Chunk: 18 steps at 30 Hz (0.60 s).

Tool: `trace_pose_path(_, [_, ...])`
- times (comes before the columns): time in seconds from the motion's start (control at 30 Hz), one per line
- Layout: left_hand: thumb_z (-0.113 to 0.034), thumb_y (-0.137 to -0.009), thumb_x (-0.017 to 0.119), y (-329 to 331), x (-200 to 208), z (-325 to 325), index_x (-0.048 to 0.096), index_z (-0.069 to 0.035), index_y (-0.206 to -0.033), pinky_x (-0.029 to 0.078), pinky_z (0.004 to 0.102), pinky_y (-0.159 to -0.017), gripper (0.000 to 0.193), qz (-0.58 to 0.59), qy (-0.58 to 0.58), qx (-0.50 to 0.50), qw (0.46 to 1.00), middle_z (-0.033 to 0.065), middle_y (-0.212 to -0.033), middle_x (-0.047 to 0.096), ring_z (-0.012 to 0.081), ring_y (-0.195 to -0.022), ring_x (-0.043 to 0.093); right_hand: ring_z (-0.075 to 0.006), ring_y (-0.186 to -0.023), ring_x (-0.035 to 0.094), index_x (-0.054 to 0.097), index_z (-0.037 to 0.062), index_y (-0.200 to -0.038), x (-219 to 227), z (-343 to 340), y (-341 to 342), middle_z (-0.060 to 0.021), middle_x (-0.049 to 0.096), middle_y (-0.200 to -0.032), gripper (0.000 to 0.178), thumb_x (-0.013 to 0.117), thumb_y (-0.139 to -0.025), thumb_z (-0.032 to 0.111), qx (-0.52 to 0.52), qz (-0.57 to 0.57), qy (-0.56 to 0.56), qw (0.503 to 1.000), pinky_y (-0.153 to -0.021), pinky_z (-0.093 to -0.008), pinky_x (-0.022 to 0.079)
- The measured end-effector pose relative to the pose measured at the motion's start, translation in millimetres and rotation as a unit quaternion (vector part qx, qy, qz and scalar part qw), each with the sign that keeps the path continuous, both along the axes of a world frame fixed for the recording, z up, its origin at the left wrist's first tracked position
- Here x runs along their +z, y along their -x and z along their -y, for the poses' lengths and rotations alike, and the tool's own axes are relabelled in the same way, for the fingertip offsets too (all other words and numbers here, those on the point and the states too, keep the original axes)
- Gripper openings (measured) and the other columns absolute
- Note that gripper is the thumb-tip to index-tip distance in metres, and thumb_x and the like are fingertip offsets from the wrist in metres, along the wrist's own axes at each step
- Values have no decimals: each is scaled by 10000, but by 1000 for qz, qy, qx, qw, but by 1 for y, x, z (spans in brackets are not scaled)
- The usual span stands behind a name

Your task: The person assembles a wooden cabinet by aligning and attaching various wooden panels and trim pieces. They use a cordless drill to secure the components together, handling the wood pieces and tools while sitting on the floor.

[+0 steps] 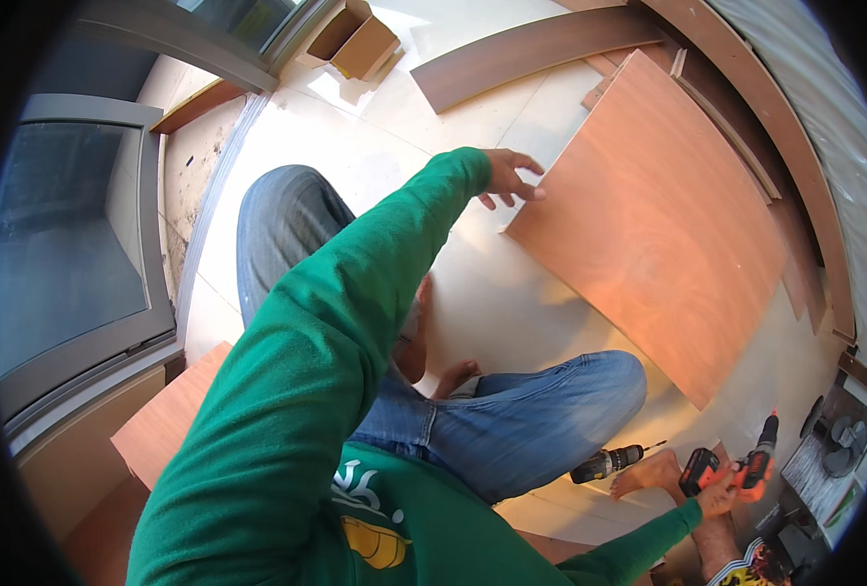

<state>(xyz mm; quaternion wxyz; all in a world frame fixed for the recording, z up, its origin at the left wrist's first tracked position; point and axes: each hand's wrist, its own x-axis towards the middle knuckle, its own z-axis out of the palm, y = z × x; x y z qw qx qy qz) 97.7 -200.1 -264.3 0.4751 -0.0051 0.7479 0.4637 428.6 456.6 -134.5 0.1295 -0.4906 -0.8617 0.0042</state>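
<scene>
posture: person seated on pale tiled floor (375, 127), legs in blue jeans folded, bare feet showing; green long sleeves; sitting low puts both arms within reach of floor-level work

L hand (507, 176): arm stretched fwd across body, fingers spread and loose, tips touching the near corner/edge of the plywood panel (658, 225); not clenched, no wrap round the edge – reads as a steadying or positioning touch, not a lift

panel: large reddish-brown sheet lying flat on floor, ahead and to the right, one corner pointing toward the knees; flat lie gives full support under the face

R hand (721, 491): low at far right, fingers closed round handle of orange/black cordless drill (751, 459); chuck points up and away from the body, tool apart from panel, so held in reserve rather than applied (judgement)

2nd drill (614, 461): dark body, bit fitted, lying on its side on floor between right knee and R hand; nobody touching it; prob parked there to stay within arm's reach

another person: bare foot (653, 474) and leg just beside R hand, patterned shorts at lower edge; no hands of theirs visible

surroundings: long dark-brown boards (531, 49) beyond the panel, more strips along the right; open cardboard box (355, 39) at top by grey-framed glass door (72, 234); smaller board (169, 420) at lower left; small fan (844, 435) at far right
</scene>
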Motion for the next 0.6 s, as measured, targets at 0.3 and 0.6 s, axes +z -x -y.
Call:
trace_pose_path(0.3, [-386, -961, 409, -114, -88, -51, 596, 41, -1131, 439, 516, -969, 496, 37, 204, 627, 751, 314, -1151, 604, 504, -1061, 568, -138, -579, 521, 572, -12, -1030, 158, 251, 135, -72, 583, -790, 233, 693, -846, 66, 170, -134, 452, 865, -530, -259, 444])
trace_pose_path(0.6, [-137, -879, 548, -168, -35, -70, 479, -27, -1384, 401, 450, -1042, 521, -179, 55, 564, 804, 221, -1296, 537, 390, -1203, 504, -134, -776, 652, 668, -37, -985, 95, 413, 214, -97, 691, -873, 212, 706, -783, 15, 498, 216, 341, 768, -728, -283, 516])
